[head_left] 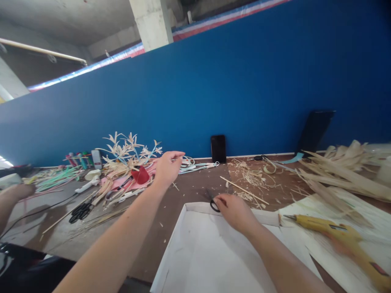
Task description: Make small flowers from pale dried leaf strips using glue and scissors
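My right hand (235, 211) is closed on a small pair of scissors (214, 206), whose black loop shows at the fingertips. The thin blades point away from me, above the far rim of a white box lid (186, 244). Farther left and forward, my left hand (169, 167) is raised over the table with its fingers stretched to the right, and nothing shows in them. Beside it are a red cup-shaped piece (140, 175) and pale husk flowers (122, 150) on blue stems. Pale blue cords (198, 167) lie just past the fingers.
A yellow glue gun (331, 228) rests on white sheets at right, near dried husks (345, 175). A phone (218, 149) leans against the blue partition (189, 97). Black scissors (81, 211), a white glue gun (88, 183) and another person's hand (21, 190) are at left. Scraps litter the table.
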The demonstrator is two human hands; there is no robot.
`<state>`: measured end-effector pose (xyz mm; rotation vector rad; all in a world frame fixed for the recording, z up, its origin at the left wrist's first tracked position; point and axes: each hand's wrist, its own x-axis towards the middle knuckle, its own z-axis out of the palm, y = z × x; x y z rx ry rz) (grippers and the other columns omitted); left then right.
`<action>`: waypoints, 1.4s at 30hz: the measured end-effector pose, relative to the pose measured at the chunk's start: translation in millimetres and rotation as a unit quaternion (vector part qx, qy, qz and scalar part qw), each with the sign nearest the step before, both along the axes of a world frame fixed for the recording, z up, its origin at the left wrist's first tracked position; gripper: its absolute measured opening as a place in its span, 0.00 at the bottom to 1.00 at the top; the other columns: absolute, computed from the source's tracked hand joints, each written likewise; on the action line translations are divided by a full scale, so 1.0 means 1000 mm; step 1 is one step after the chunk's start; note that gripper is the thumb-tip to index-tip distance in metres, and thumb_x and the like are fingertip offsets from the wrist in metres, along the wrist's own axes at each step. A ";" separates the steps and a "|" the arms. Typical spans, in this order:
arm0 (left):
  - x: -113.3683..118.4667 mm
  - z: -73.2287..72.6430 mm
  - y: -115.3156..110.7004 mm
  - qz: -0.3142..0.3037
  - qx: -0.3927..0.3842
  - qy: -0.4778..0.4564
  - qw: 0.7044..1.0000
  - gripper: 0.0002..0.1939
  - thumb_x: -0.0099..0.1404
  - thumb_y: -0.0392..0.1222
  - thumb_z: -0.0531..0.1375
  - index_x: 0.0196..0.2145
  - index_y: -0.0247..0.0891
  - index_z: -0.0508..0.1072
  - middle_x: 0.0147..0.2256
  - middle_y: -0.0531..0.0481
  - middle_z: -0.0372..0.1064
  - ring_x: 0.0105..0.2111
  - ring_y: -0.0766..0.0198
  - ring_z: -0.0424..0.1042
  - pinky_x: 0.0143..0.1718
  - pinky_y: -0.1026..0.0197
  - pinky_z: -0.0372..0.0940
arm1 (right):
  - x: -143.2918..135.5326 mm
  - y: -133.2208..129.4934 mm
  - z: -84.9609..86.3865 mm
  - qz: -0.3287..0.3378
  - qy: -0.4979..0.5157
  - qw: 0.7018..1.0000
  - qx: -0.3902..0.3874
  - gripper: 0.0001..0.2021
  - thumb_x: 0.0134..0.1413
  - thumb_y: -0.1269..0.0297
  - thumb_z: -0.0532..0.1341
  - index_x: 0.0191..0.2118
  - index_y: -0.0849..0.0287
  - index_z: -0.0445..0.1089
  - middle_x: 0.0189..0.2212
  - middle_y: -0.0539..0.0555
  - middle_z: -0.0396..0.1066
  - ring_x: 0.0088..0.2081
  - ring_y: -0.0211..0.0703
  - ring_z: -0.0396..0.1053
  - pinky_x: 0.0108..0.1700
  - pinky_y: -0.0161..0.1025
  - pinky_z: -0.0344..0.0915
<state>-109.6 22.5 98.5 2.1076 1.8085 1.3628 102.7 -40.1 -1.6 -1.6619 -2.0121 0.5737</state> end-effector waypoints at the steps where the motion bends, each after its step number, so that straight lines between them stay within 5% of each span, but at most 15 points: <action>1: 0.012 0.000 -0.004 -0.020 0.003 -0.034 0.999 0.14 0.58 0.41 0.53 0.39 0.39 0.74 0.37 0.50 0.73 0.35 0.64 0.70 0.42 0.60 0.64 | 0.000 0.000 0.000 -0.001 -0.001 1.000 0.002 0.17 0.58 0.57 0.48 0.34 0.56 0.72 0.29 0.54 0.73 0.31 0.41 0.68 0.31 0.34 0.53; 4: 0.046 -0.009 -0.013 -0.064 -0.006 -0.118 0.991 0.13 0.57 0.38 0.55 0.38 0.38 0.75 0.36 0.50 0.73 0.35 0.64 0.70 0.42 0.60 0.64 | 0.000 0.000 0.000 -0.006 0.002 1.000 0.008 0.16 0.58 0.57 0.48 0.35 0.55 0.72 0.29 0.54 0.73 0.30 0.40 0.67 0.30 0.33 0.52; 8: 0.074 -0.049 -0.015 -0.113 -0.086 -0.184 0.973 0.12 0.56 0.35 0.55 0.37 0.37 0.74 0.36 0.48 0.73 0.36 0.64 0.71 0.42 0.60 0.64 | 0.000 0.002 -0.003 -0.016 0.003 1.000 0.014 0.14 0.57 0.58 0.49 0.37 0.54 0.72 0.31 0.54 0.73 0.33 0.42 0.68 0.32 0.34 0.53; 11: 0.080 -0.086 -0.013 -0.088 -0.123 -0.191 0.970 0.13 0.56 0.36 0.55 0.39 0.36 0.73 0.38 0.45 0.73 0.36 0.63 0.71 0.42 0.59 0.64 | -0.002 0.001 -0.004 -0.028 -0.019 0.999 0.017 0.14 0.56 0.58 0.50 0.37 0.54 0.72 0.30 0.54 0.73 0.34 0.43 0.69 0.32 0.34 0.53; 14: 0.079 -0.106 -0.009 -0.050 -0.129 -0.161 0.977 0.13 0.56 0.37 0.55 0.39 0.36 0.73 0.39 0.44 0.72 0.36 0.63 0.70 0.42 0.59 0.64 | -0.005 0.001 -0.006 -0.039 -0.052 0.998 0.023 0.15 0.57 0.57 0.48 0.37 0.54 0.71 0.30 0.54 0.73 0.33 0.43 0.69 0.30 0.35 0.52; 22: 0.087 -0.098 0.012 -0.003 -0.093 -0.145 0.985 0.12 0.58 0.41 0.55 0.38 0.38 0.73 0.38 0.46 0.71 0.36 0.63 0.69 0.42 0.58 0.63 | -0.008 0.001 -0.011 -0.049 -0.091 0.994 0.031 0.15 0.59 0.56 0.46 0.37 0.52 0.69 0.29 0.53 0.73 0.30 0.43 0.69 0.29 0.35 0.52; 30: 0.094 -0.119 0.008 0.120 0.063 -0.210 0.968 0.12 0.62 0.41 0.50 0.38 0.36 0.71 0.38 0.43 0.69 0.39 0.60 0.67 0.43 0.56 0.62 | -0.005 0.001 -0.009 -0.037 -0.100 0.993 0.043 0.14 0.58 0.58 0.47 0.35 0.53 0.69 0.28 0.53 0.73 0.30 0.43 0.69 0.27 0.35 0.50; 34: 0.094 -0.113 -0.002 0.058 0.155 -0.102 0.981 0.11 0.62 0.40 0.50 0.39 0.38 0.70 0.37 0.44 0.68 0.40 0.59 0.65 0.46 0.54 0.59 | -0.006 0.001 -0.009 -0.037 -0.102 0.993 0.044 0.14 0.58 0.58 0.47 0.33 0.54 0.68 0.28 0.53 0.73 0.29 0.43 0.69 0.27 0.36 0.49; 42: 0.101 -0.115 -0.001 -0.018 0.151 -0.061 0.986 0.10 0.63 0.38 0.50 0.39 0.39 0.70 0.35 0.45 0.68 0.37 0.61 0.66 0.42 0.57 0.61 | -0.001 0.003 -0.007 -0.072 -0.007 0.996 0.057 0.13 0.56 0.61 0.49 0.43 0.52 0.67 0.30 0.53 0.73 0.30 0.43 0.69 0.29 0.35 0.53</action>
